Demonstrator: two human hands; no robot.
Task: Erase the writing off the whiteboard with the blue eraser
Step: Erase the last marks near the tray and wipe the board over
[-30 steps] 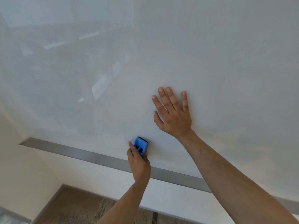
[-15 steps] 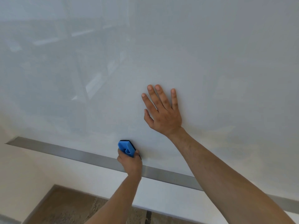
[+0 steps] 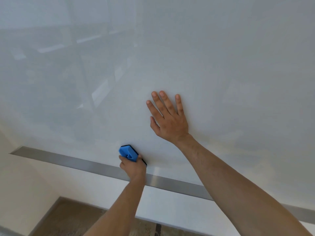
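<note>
Left hand [image 3: 133,166] pressing the blue eraser [image 3: 129,153] to the whiteboard [image 3: 213,57], low down near its metal bottom edge [image 3: 81,161].

The left grip is clamping on the eraser, thumb and fingers wrapping its lower end, its dark felt side lying against the board just above the metal strip. The right hand [image 3: 170,121] is resting flat on the board up and to the right, its 4 fingers spread apart, its grip holding nothing. The board surface around both hands is showing only faint reflections.
</note>
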